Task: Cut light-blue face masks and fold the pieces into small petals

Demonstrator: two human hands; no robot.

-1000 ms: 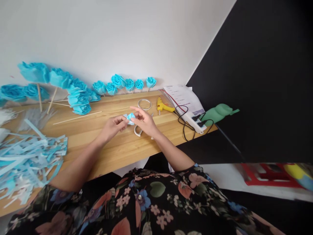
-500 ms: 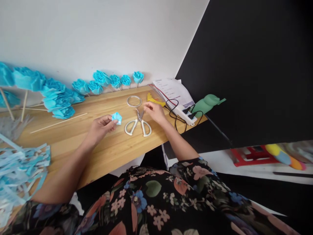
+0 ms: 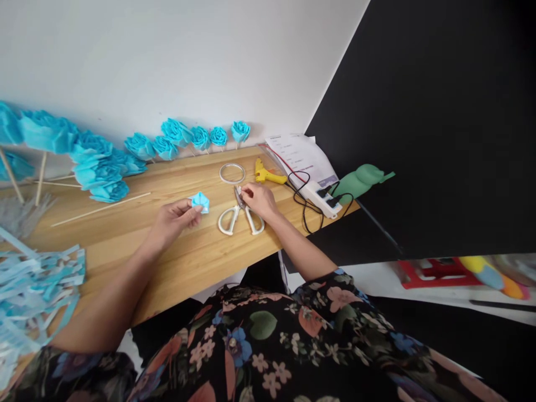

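Nearest the camera is a floral dress, with both bare forearms reaching out from it over the wooden table. The white-handled scissors lie flat on the table near its front edge, handles toward the person and blades pointing away.

The right hand rests just right of the scissors. Its fingers are curled and its thumb and forefinger are pinched on the blades by the pivot. Left of the scissors, the left hand grips a small blue paper flower between thumb and fingertips, just above the tabletop and close to the scissors' left handle.

Far left of the scissors, at the table's near corner, lies a heap of blue paper strips. A thin wooden stick lies left of the scissors, beyond the left hand.

Just beyond the scissors lies a pale ring, with a yellow glue gun beyond and to their right. A white power strip with black cords sits right of the scissors, and printed sheets lie behind it.

Farthest from the scissors, a row of blue paper roses stands along the white wall.
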